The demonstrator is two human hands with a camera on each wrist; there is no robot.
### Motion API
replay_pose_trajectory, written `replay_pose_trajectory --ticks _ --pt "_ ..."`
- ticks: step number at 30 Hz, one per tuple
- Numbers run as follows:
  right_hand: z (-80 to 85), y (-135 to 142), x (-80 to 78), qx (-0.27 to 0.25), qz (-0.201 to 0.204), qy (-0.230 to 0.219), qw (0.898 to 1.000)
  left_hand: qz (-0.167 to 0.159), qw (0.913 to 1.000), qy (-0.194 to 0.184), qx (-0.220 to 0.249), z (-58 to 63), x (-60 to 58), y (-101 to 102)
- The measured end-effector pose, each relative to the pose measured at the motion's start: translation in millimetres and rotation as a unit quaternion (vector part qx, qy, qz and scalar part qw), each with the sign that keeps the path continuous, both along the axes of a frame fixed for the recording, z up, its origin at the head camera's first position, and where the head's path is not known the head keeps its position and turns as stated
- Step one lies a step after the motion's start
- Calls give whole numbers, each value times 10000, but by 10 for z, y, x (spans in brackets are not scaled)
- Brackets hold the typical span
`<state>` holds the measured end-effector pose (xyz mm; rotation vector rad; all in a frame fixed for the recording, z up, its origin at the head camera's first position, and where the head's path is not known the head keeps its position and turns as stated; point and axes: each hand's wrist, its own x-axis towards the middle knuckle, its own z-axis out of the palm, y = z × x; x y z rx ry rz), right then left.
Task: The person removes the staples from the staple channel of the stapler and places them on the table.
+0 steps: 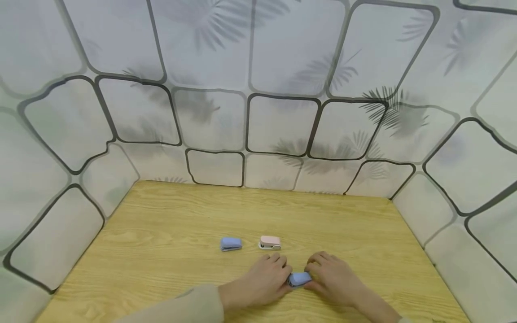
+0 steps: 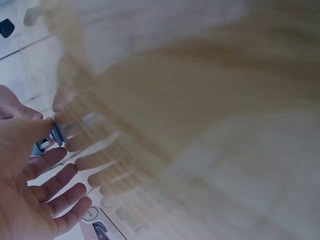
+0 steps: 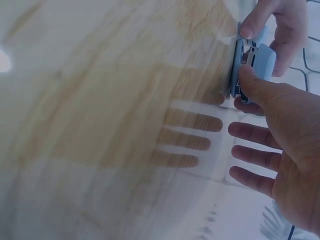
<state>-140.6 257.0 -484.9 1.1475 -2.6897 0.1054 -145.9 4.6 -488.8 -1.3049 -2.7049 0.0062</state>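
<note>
Here, left grip [image 1: 262, 279] and right grip [image 1: 337, 279] pinch a blue stapler [image 1: 300, 278].

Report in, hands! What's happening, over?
Left hand, right hand: both pinching blue stapler. Pink stapler, second blue stapler farther out. Nothing visibly in the way.

Glossy wood-grain table [image 1: 161, 264]; staplers [image 1: 300, 278] apparently smooth plastic.

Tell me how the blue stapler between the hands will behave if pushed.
The blue stapler looks hard-shelled, so probably stiff, though the gap between its parts suggests it might hinge. Its blocky shape makes rolling unlikely. The tabletop looks reflective, so a push may slide it readily.
</note>
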Motion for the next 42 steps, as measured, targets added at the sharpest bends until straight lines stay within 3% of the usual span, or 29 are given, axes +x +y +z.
replay_pose_trajectory --ticks 7,17,29,42 --pt "41 110 -12 -40 -146 -88 9998 14 10000 -21 35 52 -41 168" --pt "43 263 -49 -85 -421 -149 9990 87 9998 -195 42 32 -109 385" --pt "25 401 -175 -63 -801 78 9967 84 9995 -299 -4 12 -308 547" --pt "-20 630 -342 -64 -553 298 9980 334 9993 -15 -182 -38 -376 803"
